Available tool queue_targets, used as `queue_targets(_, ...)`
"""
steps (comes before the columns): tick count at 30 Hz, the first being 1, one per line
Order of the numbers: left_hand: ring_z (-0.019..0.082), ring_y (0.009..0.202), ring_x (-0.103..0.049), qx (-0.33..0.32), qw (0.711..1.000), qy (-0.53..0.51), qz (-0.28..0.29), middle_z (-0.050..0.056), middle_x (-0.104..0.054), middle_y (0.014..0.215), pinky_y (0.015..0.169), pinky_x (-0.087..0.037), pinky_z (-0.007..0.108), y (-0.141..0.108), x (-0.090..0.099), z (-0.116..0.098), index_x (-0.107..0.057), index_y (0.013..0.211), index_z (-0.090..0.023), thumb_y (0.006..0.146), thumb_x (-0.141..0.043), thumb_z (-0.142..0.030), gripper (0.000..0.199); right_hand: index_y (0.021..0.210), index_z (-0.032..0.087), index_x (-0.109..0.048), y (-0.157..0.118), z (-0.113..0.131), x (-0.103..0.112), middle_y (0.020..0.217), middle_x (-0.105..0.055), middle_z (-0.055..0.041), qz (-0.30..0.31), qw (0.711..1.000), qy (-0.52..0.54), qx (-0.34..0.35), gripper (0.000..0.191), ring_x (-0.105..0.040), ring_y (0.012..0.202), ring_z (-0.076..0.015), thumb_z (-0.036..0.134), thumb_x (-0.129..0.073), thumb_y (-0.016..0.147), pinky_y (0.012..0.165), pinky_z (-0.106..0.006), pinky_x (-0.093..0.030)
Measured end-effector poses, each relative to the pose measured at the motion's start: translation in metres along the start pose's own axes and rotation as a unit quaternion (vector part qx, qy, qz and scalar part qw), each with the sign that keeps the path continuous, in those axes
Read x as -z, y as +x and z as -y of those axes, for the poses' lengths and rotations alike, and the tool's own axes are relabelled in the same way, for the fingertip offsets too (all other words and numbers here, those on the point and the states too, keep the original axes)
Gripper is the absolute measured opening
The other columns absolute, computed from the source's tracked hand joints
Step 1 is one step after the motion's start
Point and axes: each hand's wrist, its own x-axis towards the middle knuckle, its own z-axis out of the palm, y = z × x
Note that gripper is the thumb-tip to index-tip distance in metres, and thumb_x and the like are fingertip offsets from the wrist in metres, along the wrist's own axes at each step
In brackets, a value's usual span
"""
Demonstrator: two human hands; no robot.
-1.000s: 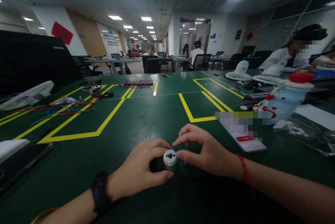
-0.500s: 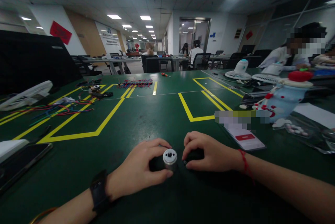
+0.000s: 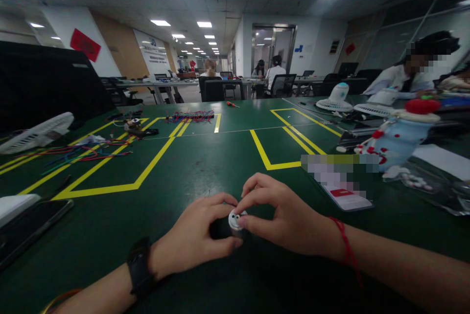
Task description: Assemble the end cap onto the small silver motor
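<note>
A short silver metal cylinder [image 3: 237, 231] stands upright on the green table, with small dark holes in its flat top. My left hand [image 3: 200, 228] is closed around its side, thumb in front and fingers behind. Over the top of the cylinder, my right hand [image 3: 273, 213] is closed in a pinch. Between its fingertips a tiny ring-like part [image 3: 238, 216] shows at the middle of the top face. Whether the ring sits in the centre hole or just above it, I cannot tell.
A phone [image 3: 347, 196] lies to the right, near a blue snowman-like cup [image 3: 400, 140]. Loose wires [image 3: 91, 152] and a dark phone [image 3: 36, 228] are on the left. Farther back lie a wire bundle [image 3: 191, 116] and a screwdriver [image 3: 232, 104]. A person [image 3: 404, 77] sits at right.
My right hand has moved left and slightly up, bringing the tiny part from beside the cylinder onto its top. The left hand and the cylinder have stayed in place.
</note>
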Motion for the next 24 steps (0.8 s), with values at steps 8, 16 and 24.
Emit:
queue_targets(8, 0.025, 0.103, -0.055, 0.004, 1.0, 0.006, -0.001, 0.001, -0.057, 0.116, 0.086, -0.041, 0.035, -0.002, -0.001, 0.001, -0.063, 0.097, -0.026, 0.078, -0.069, -0.027, 0.021, 0.089, 0.019, -0.07, 0.0, -0.002, -0.002, 0.095, -0.055, -0.0036, -0.012, 0.999, -0.03, 0.01, 0.013, -0.054, 0.085, -0.0142, 0.021, -0.062, 0.08, 0.078, -0.029, -0.044)
queue_targets(16, 0.022, 0.098, -0.056, 0.009, 1.0, -0.004, 0.009, 0.0, -0.058, 0.111, 0.085, -0.04, 0.033, 0.002, 0.003, 0.0, -0.063, 0.099, -0.024, 0.078, -0.069, -0.026, 0.022, 0.088, 0.016, -0.066, -0.001, -0.031, 0.011, 0.081, -0.06, -0.0021, -0.076, 0.979, 0.14, -0.128, 0.017, -0.053, 0.07, -0.0118, 0.031, -0.058, 0.085, 0.062, -0.025, -0.041)
queue_targets(24, 0.022, 0.098, -0.056, 0.014, 1.0, -0.01, 0.015, 0.0, -0.059, 0.112, 0.087, -0.04, 0.033, 0.0, 0.003, 0.0, -0.063, 0.099, -0.024, 0.079, -0.069, -0.027, 0.021, 0.083, 0.016, -0.06, -0.001, -0.084, 0.014, 0.067, -0.048, 0.0029, -0.148, 0.879, 0.371, -0.262, 0.025, -0.039, 0.051, -0.0063, 0.04, -0.055, 0.083, 0.044, -0.02, -0.025)
